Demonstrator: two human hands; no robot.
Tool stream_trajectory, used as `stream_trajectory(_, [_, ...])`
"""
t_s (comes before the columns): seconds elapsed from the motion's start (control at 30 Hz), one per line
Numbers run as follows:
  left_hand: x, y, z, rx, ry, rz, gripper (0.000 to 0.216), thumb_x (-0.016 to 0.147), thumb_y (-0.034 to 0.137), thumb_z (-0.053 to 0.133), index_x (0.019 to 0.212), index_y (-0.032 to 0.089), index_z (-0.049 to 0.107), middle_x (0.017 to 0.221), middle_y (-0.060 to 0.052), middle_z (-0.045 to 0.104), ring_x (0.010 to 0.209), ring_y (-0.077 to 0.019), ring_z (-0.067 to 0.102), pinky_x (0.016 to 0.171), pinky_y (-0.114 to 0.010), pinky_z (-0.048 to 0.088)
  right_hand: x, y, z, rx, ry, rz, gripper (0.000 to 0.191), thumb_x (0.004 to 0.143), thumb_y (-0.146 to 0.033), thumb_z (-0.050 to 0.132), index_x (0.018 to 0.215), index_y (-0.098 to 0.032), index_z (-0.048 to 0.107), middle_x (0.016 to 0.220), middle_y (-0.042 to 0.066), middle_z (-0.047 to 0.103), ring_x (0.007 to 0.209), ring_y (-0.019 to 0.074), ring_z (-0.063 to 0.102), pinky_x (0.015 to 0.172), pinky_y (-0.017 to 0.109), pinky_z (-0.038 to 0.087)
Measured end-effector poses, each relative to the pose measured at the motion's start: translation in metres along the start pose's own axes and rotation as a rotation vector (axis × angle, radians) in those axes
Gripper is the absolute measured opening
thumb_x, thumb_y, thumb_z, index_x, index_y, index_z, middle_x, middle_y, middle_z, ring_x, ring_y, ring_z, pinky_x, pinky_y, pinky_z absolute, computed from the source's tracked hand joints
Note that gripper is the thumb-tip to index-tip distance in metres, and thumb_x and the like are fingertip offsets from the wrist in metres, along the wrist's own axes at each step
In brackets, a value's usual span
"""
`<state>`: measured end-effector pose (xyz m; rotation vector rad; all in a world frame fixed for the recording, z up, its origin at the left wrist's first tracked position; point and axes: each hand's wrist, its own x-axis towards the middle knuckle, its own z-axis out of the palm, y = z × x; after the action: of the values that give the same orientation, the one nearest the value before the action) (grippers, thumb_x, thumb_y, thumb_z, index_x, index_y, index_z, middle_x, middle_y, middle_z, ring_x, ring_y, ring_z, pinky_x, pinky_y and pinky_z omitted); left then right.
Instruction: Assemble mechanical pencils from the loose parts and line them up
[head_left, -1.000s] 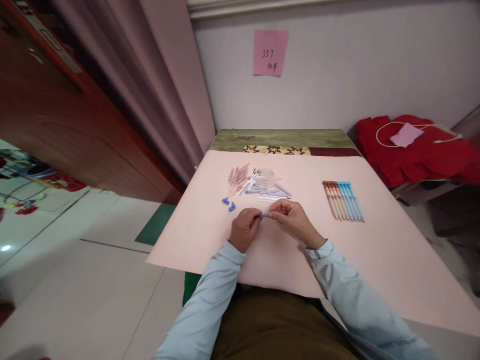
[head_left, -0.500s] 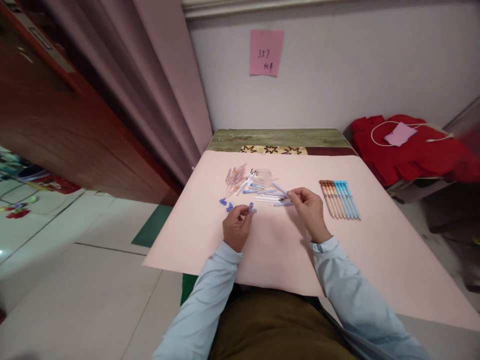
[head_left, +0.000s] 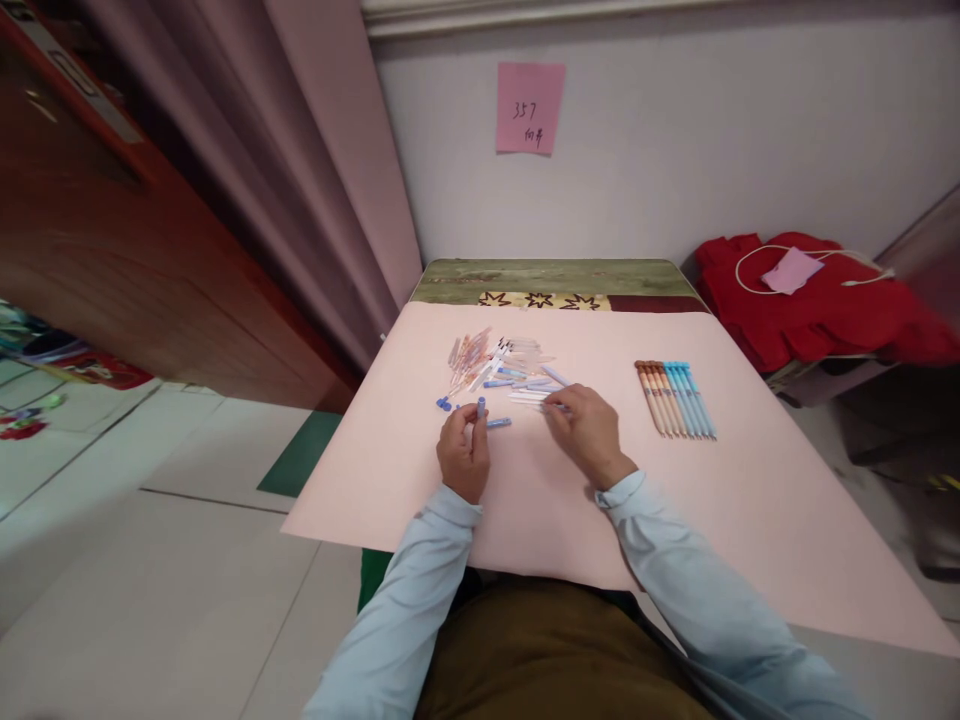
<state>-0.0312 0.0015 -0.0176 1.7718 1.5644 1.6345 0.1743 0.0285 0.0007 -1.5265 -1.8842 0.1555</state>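
My left hand point(head_left: 463, 452) is closed around a small blue pen part point(head_left: 481, 405) that sticks up above its fingers. A second blue piece point(head_left: 499, 423) lies on the sheet just right of that hand. My right hand point(head_left: 586, 433) rests on the pink sheet point(head_left: 712, 490) with its fingertips pinched at thin white refills point(head_left: 534, 398) at the near edge of a heap of loose pen parts point(head_left: 499, 365). Whether it grips one is hard to make out.
A neat row of finished orange and blue pens point(head_left: 675, 396) lies to the right. Small blue caps point(head_left: 444, 404) sit left of my left hand. A red cloth point(head_left: 817, 310) with a white cord lies beside the table. A pink note point(head_left: 529, 106) hangs on the wall.
My hands were together holding one piece; they have parted. The left stays closed on the blue part and has drifted left, while the right reached to the refills in the heap.
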Motion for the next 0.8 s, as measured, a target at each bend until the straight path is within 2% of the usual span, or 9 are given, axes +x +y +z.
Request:
stream_trajectory(0.1, [0.001,0.0,-0.001,0.006,0.009,-0.035,0.019,0.093,0.033,0.056,0.104,0.019,0.063,0.095,-0.008,0.073,0.089,-0.019,0.07,0.084,-0.032,0.054,0.001,-0.005,0.015,-0.053,-0.063,-0.152,0.018,0.094,-0.027,0.056,0.093,-0.023,0.074,0.095,0.006,0.069,0.094,0.0209,0.058,0.081,0.033,0.036])
stream_trajectory(0.17, [0.001,0.0,-0.001,-0.001,0.016,-0.058,0.019,0.093,0.033,0.057,0.103,0.019,0.063,0.096,-0.008,0.073,0.089,-0.0188,0.07,0.084,-0.031,0.054,0.003,-0.004,0.022,-0.1,-0.083,-0.178,0.019,0.095,-0.027,0.055,0.094,-0.023,0.074,0.096,0.007,0.068,0.095,0.0216,0.057,0.082,0.034,0.035])
stream_trajectory(0.4, [0.001,0.0,0.001,-0.062,0.013,-0.11,0.017,0.091,0.033,0.058,0.102,0.019,0.062,0.096,-0.007,0.073,0.091,-0.0189,0.07,0.085,-0.031,0.055,0.007,0.003,0.023,-0.138,-0.117,-0.143,0.015,0.094,-0.027,0.058,0.091,-0.022,0.072,0.095,0.006,0.068,0.093,0.0211,0.055,0.086,0.036,0.031])
stream_trajectory(0.57, [0.0,-0.003,0.001,-0.182,-0.017,-0.178,0.022,0.094,0.035,0.052,0.109,0.019,0.057,0.096,-0.007,0.072,0.078,-0.0163,0.069,0.074,-0.03,0.057,0.006,0.001,0.021,-0.142,-0.073,-0.101,0.012,0.09,-0.025,0.062,0.085,-0.021,0.072,0.09,0.005,0.068,0.09,0.0209,0.056,0.091,0.038,0.028])
stream_trajectory(0.63, [0.0,-0.004,0.001,-0.216,-0.033,-0.193,0.023,0.094,0.036,0.053,0.109,0.019,0.057,0.096,-0.007,0.072,0.079,-0.0166,0.07,0.073,-0.031,0.058,0.005,0.0,0.02,-0.145,-0.063,-0.096,0.012,0.09,-0.026,0.062,0.083,-0.022,0.072,0.089,0.005,0.068,0.088,0.0207,0.056,0.092,0.039,0.027])
stream_trajectory(0.8, [0.0,0.001,0.0,-0.343,-0.162,-0.215,0.025,0.092,0.037,0.057,0.109,0.018,0.057,0.099,-0.009,0.073,0.091,-0.0202,0.071,0.078,-0.033,0.058,0.003,-0.002,0.022,-0.137,-0.051,-0.108,0.014,0.091,-0.027,0.061,0.086,-0.021,0.073,0.09,0.006,0.068,0.088,0.0207,0.055,0.092,0.04,0.026])
